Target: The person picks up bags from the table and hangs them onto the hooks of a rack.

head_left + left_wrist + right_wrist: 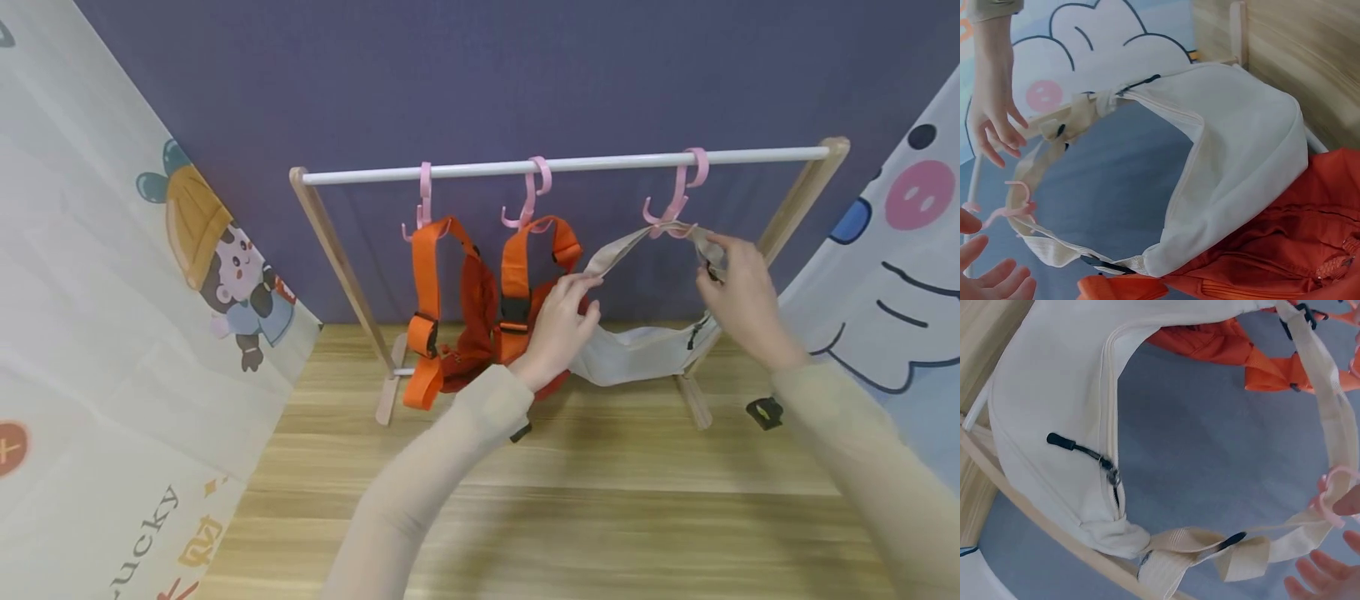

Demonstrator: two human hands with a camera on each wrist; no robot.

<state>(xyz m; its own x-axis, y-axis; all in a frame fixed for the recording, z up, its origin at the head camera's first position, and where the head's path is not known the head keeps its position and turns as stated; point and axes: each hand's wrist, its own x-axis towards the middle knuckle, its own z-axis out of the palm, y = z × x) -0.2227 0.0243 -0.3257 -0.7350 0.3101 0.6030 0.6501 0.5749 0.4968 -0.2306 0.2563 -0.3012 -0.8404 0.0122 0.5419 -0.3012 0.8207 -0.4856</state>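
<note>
A white bag (637, 354) with a black-pulled zipper hangs by its strap (1054, 247) from the right pink hook (672, 204). In the head view my left hand (560, 327) is over the strap's left side. Its fingers (1007, 278) look loosely spread and apart from the strap in the left wrist view. On the other side, my right hand (741, 296) hovers by the strap's right part and buckle, fingers (1329, 575) relaxed, holding nothing. An orange-red bag (472, 333) with orange straps hangs on the two other pink hooks (424, 200), partly behind my left hand.
A white rail (600, 164) on wooden posts (341, 267) carries the hooks. The rack stands on a wood-grain surface (525, 517) before a blue-grey backdrop (480, 75). Printed cloths flank it left (90, 275) and right (862, 292). A small black item (765, 412) lies at right.
</note>
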